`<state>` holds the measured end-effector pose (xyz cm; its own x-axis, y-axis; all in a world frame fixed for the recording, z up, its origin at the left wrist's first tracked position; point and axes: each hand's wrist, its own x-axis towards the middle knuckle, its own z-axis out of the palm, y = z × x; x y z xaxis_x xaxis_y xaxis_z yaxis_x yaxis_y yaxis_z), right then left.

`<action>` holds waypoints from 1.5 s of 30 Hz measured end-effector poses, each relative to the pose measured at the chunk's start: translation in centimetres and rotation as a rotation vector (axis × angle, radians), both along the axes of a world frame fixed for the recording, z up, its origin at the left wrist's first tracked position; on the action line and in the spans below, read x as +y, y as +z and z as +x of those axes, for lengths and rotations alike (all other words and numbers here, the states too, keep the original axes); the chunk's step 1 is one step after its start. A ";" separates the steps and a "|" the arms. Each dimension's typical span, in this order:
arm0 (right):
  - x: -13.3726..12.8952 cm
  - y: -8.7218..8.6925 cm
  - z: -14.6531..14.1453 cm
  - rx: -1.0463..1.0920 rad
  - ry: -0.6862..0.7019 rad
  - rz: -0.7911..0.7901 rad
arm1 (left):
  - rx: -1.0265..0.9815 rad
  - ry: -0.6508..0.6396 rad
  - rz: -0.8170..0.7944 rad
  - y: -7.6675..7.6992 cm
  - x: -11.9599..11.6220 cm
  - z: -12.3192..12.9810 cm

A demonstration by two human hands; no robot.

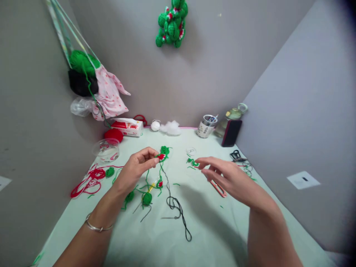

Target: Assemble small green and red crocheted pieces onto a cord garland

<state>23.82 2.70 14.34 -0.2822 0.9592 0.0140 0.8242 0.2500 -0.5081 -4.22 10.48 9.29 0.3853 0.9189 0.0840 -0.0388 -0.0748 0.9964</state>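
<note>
My left hand [140, 163] pinches a small green crochet piece [164, 151] with a red and white part, held above the table. Dark thread [180, 215] trails from it down to the cloth, where a thin needle [169, 218] lies near the loops. My right hand [222, 174] hovers with its fingers apart and nothing visibly held, beside small green scraps [193, 162]. Under that hand lies a pink-orange tool [219, 188]. Another small green and red piece [159, 184] and green balls [147, 198] rest between the hands and my left forearm.
Red yarn [94, 178] and a clear bowl [107, 150] are at the left. Along the back stand a tissue pack [128, 127], white stuffing [171, 128], a tin [206, 128] and a phone [231, 133]. Black scissors [236, 155] lie at the right.
</note>
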 end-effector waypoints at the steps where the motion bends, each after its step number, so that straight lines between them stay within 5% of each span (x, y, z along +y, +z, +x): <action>1: 0.4 -1.1 0.6 -0.143 -0.134 -0.001 | -0.012 0.007 -0.002 -0.1 0.0 0.1; 3: 1.2 -3.4 1.8 -0.425 -0.299 -0.070 | -0.042 0.022 -0.013 -0.2 0.0 0.4; 5: 1.7 -5.8 2.6 -0.575 -0.323 -0.184 | -0.066 0.025 -0.030 -0.2 -0.2 0.7; 10: 2.1 -9.7 3.8 -0.591 -0.350 -0.243 | -0.152 -0.057 -0.142 0.0 -0.7 1.8; 13: 1.7 -9.5 4.0 -0.301 -0.345 -0.177 | -0.202 -0.094 -0.181 -0.2 -1.0 2.5; 18: 0.2 -6.8 1.3 0.607 -0.229 -0.211 | -0.214 -0.115 -0.213 -1.0 -1.3 3.6; 20: -0.4 -6.1 -0.4 0.750 -0.218 -0.176 | -0.219 -0.130 -0.248 -1.3 -1.5 4.0; 30: -1.2 -8.5 -4.0 0.345 -0.110 0.382 | -0.208 -0.203 -0.310 -2.7 -2.5 5.7; 45: -1.4 -8.4 -3.9 0.198 -0.140 0.449 | -0.188 -0.182 -0.298 -3.0 -2.6 5.9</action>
